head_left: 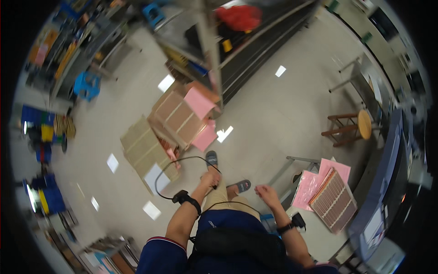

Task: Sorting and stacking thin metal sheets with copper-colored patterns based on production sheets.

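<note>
My left hand (211,178) hangs in front of my legs with its fingers curled closed. A small dark thing shows at its fingers, too blurred to name. A black cable (182,159) loops from the device on my left wrist (181,197) and passes by this hand. To the right, my right hand (268,195) is raised with its fingers curled in, and nothing shows in them. Nearest to it lies a stack of brown panels (334,201) with pink sheets (335,169) on a pale surface.
Ahead on the left, flat brown boards (180,116), pink sheets (199,102) and a greenish panel (143,144) lie low by a metal rack (212,55). A wooden stool (363,124) stands at the right. A blue stool (86,86) is at the far left.
</note>
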{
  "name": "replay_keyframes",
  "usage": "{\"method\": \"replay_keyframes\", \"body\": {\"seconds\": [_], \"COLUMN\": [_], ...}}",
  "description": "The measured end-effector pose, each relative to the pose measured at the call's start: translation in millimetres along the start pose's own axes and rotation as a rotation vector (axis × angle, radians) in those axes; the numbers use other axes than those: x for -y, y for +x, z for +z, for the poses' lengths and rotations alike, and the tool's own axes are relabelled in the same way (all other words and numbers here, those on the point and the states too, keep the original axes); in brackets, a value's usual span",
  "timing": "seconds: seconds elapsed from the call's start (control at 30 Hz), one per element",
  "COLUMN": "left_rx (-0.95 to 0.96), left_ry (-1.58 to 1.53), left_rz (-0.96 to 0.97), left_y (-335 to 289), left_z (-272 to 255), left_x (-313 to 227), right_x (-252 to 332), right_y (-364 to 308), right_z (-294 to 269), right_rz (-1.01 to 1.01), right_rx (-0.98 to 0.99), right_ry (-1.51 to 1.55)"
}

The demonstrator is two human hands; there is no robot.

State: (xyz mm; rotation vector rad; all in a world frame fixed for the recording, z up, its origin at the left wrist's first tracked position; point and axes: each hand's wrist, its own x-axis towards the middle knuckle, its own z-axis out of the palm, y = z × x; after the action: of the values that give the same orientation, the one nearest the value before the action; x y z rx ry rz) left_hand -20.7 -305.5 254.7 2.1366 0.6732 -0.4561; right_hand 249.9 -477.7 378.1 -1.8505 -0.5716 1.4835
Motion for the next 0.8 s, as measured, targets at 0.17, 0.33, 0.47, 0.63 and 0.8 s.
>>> {"method": "replay_keyframes", "body": {"seconds": [0.17, 0.33, 0.47, 0.63, 0.8], "left_rx": [-0.696, -0.616, -0.399, -0.935, -1.228], "left_ry": [-1.506, -0.83, -0.317, -0.647, -1.043], "left_rz": [-0.832, -0.323, -0.19, -0.392, -0.698], "left_y": [-95, -135, -69, 21, 154], "left_z": [-50, 0, -2, -19, 12], "left_x": [24, 93, 127, 221, 346], "right_x": [16, 26, 16, 11, -49], "right_y": [82, 192, 309, 449, 600], "right_z": [52, 109, 163, 266, 286], "right_rz": [0.07, 0.013, -0.104, -0.015, -0.243], "right_rx": [0.094, 0.206, 0.103, 0.2, -0.005], "right_ry": [-0.336, -0.944, -1.007, -0.771, -1.029]}}
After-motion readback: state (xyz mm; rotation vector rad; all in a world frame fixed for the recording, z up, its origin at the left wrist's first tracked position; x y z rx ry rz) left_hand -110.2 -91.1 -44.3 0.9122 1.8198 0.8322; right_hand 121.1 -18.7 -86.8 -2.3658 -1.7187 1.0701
